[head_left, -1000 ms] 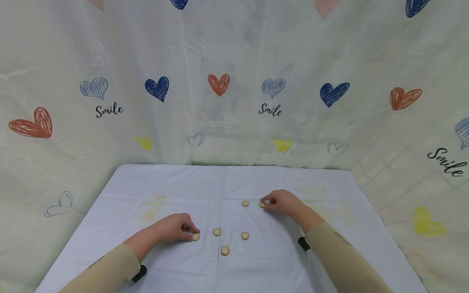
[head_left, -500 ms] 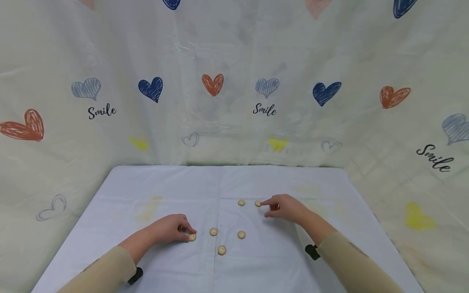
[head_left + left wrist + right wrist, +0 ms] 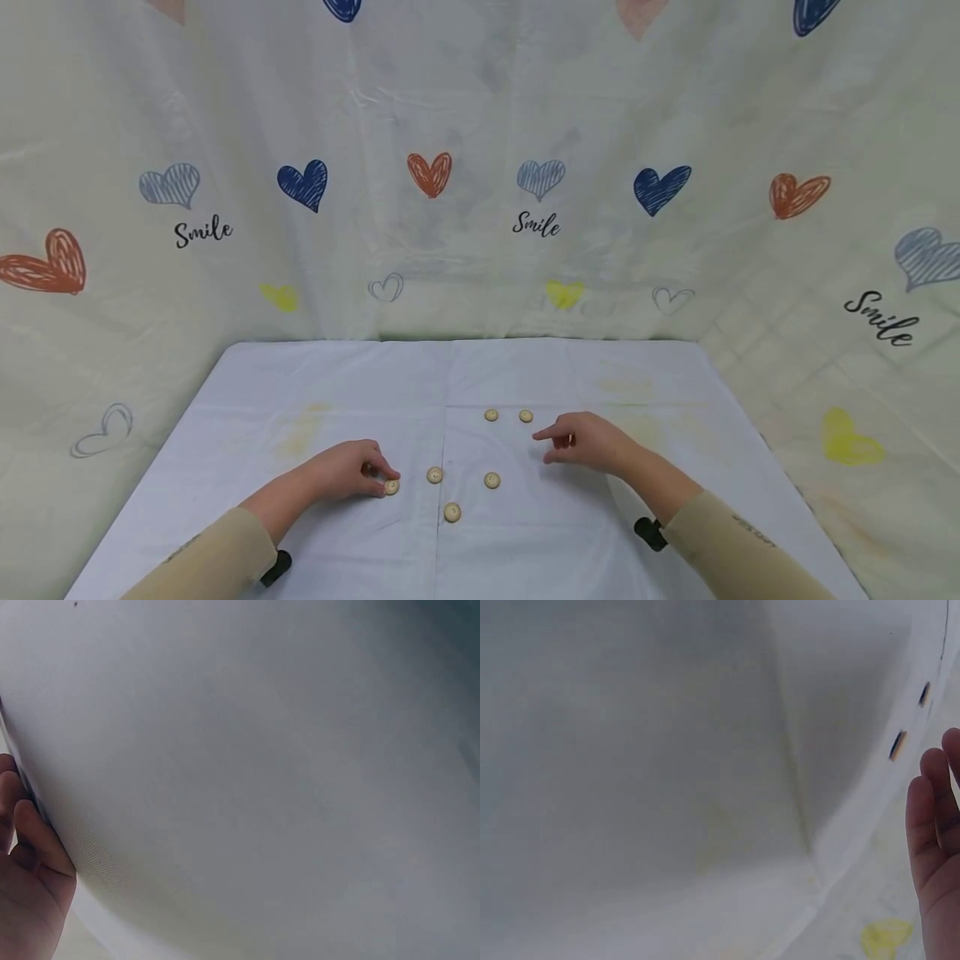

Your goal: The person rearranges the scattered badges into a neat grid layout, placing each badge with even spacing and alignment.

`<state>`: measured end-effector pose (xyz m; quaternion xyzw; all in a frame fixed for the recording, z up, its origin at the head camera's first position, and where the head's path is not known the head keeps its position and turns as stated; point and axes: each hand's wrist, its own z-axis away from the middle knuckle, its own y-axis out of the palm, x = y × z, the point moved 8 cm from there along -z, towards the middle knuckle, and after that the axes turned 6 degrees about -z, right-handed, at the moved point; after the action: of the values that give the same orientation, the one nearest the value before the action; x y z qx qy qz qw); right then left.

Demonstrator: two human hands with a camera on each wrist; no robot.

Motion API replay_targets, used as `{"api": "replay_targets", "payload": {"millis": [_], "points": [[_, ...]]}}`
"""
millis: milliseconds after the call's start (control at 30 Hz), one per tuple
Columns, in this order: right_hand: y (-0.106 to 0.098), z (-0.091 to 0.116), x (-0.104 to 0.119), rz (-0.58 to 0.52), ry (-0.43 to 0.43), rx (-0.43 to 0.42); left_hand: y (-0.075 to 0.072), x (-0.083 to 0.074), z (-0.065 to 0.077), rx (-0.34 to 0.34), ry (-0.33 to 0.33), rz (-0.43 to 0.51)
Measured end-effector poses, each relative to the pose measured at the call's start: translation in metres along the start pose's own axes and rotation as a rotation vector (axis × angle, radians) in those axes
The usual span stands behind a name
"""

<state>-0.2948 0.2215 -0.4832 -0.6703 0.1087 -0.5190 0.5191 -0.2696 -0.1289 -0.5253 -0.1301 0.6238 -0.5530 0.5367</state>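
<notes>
Several round, pale wooden buttons lie on the white tablecloth. In the head view my left hand (image 3: 347,472) pinches the leftmost button (image 3: 392,487) between thumb and fingertips, down at the cloth. My right hand (image 3: 588,440) is off to the right, index finger extended, holding nothing. Just beyond its fingertip are the back-right button (image 3: 526,416) and, left of that, another button (image 3: 491,415). In the right wrist view my right hand (image 3: 939,825) shows at the right edge, apart from a button (image 3: 898,745). The left wrist view shows my left hand (image 3: 34,870) at the cloth; its button is hidden there.
Between the hands lie a middle button (image 3: 434,475), a right-middle button (image 3: 492,480) and a front button (image 3: 452,512). The white cloth (image 3: 337,558) covers the table. Behind it hangs a heart-printed curtain (image 3: 480,258). Both wrists carry black cameras.
My right hand has let go of the back-right button and drawn back toward me and to the right. My left hand keeps its pinch on its button. The head view has shifted slightly.
</notes>
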Motion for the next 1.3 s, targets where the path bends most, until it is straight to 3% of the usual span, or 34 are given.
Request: {"api": "replay_targets", "payload": {"millis": [233,533,933,1300], "points": [[0.013,-0.010,0.010,-0.039,-0.027,0.061,-0.001,0.002,0.000,-0.004,-0.003,0.000],[0.046,-0.033,0.026,-0.066,-0.056,0.149,0.002,0.005,0.000,0.003,-0.022,0.034],[0.068,-0.047,0.040,0.023,-0.014,0.202,0.003,0.001,-0.001,0.005,-0.030,0.025],[0.070,-0.046,0.051,0.147,-0.102,0.217,0.002,0.002,-0.001,-0.010,-0.031,0.002]]}}
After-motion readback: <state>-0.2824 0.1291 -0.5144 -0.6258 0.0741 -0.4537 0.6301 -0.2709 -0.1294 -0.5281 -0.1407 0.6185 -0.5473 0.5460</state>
